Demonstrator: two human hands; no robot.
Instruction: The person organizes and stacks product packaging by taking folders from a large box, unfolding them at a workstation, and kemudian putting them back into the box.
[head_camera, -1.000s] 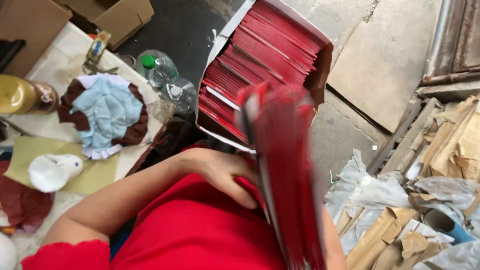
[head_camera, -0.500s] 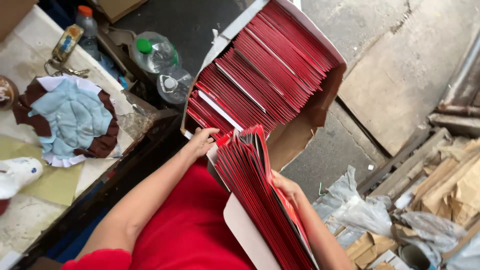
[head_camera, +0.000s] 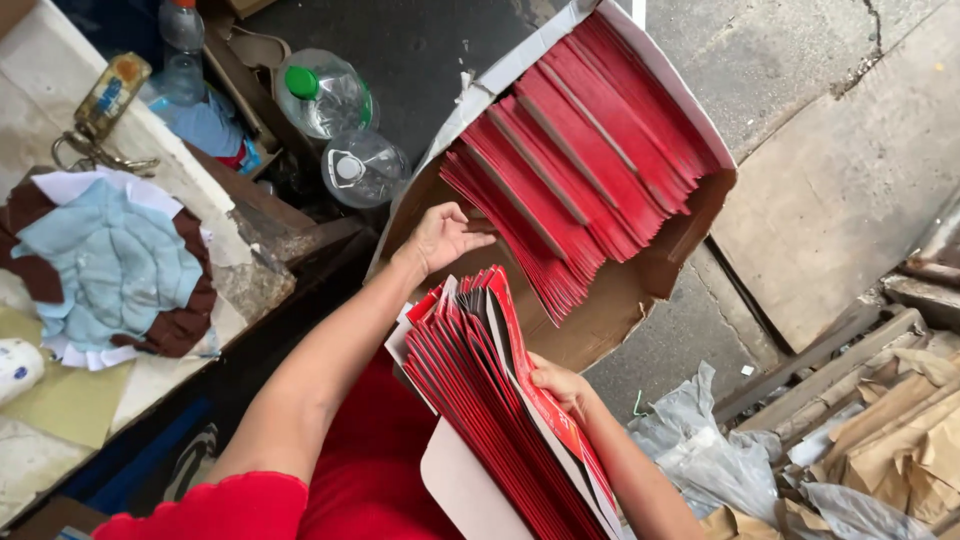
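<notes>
A fanned stack of flat red folded cards (head_camera: 500, 400) rests against my lap, above a pale cardboard sheet (head_camera: 465, 490). My right hand (head_camera: 560, 385) grips the stack from its right side, thumb on the top card. My left hand (head_camera: 445, 235) reaches forward with its fingers on the near edge of the packed red cards (head_camera: 580, 160) standing in rows inside an open brown cardboard box (head_camera: 640, 290) on the floor. It holds nothing that I can see.
A worktable (head_camera: 70, 400) at left carries a pile of blue and brown fabric pieces (head_camera: 115, 265), a white object and a small can. Clear plastic bottles (head_camera: 335, 100) stand by the box. Crumpled plastic and brown paper scraps (head_camera: 860, 440) lie at lower right.
The stack in my right hand has dropped lower and fanned out. My left hand left the stack and reached forward to the cards in the box. The view has shifted toward the box.
</notes>
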